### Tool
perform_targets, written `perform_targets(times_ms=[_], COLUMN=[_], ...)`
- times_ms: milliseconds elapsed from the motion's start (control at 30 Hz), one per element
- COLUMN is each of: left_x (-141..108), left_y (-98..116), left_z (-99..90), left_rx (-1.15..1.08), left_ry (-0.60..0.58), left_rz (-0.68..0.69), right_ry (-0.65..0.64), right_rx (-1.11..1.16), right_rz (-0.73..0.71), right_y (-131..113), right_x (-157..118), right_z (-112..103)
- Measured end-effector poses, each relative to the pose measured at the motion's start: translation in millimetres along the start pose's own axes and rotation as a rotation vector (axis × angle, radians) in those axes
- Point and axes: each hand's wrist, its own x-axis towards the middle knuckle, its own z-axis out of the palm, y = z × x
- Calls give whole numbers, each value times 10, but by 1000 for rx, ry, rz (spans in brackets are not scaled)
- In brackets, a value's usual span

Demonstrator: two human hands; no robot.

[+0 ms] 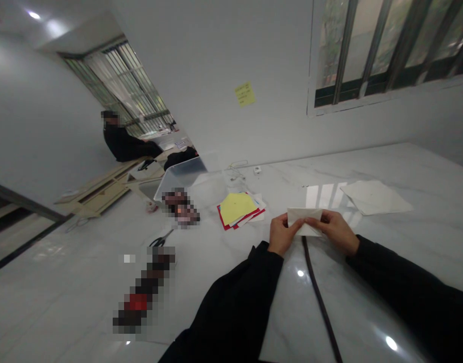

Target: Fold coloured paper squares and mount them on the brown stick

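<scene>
Between my two hands is a small white folded paper [306, 216], held up just above the white tabletop. My left hand [281, 235] pinches its left side, with the thumb lying across the front. From the other side my right hand [339, 231] grips the right edge, and its thumb almost meets the left one at the paper's lower middle. The fingers behind the paper are hidden. To the left of my hands lies a pile of yellow, red and white folded papers [237, 207]. White sheets [375, 197] lie flat beyond my right hand.
Scissors [159, 241] lie to the left, between two blurred-out items. A clear plastic bin [182, 176] stands behind them. A dark strap [318, 287] runs toward me below my hands. A yellow note [245, 94] sticks to the wall. Another person [121, 141] sits far left.
</scene>
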Motion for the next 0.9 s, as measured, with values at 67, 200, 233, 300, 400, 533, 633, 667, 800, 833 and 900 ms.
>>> perform_targets(times_ms=[67,200,233,300,400,533,633,667,800,833,900], left_x=[2,6,6,5,4,6,4,2,-16,-20,-28], left_y=[-8,-22,-21,-15,-9,-15,-15,-12,10,18,30], left_z=[-3,-12,-12,-8,0,3,1,-1,-2,0,4], left_rx=[-3,0,2,6,3,28,63,73,119,128,139], left_ry=[-5,-19,-19,-10,3,8,17,17,14,12,9], left_rz=[-3,-1,-2,-7,-11,-1,4,7,35,43,60], right_ry=[-2,-10,-9,-5,-3,-8,-36,-45,-57,-60,-62], right_rx=[12,14,16,19,20,-1,-15,-23,-81,-100,-134], right_rz=[2,-5,-7,-6,3,10,11,11,3,-4,-24], right_y=[13,27,27,23,16,8,-10,-18,-52,-57,-63], right_x=[7,12,10,5,-3,-3,-1,-1,-8,-9,-12], right_z=[-4,-12,-12,-8,2,4,-6,-9,-23,-25,-28])
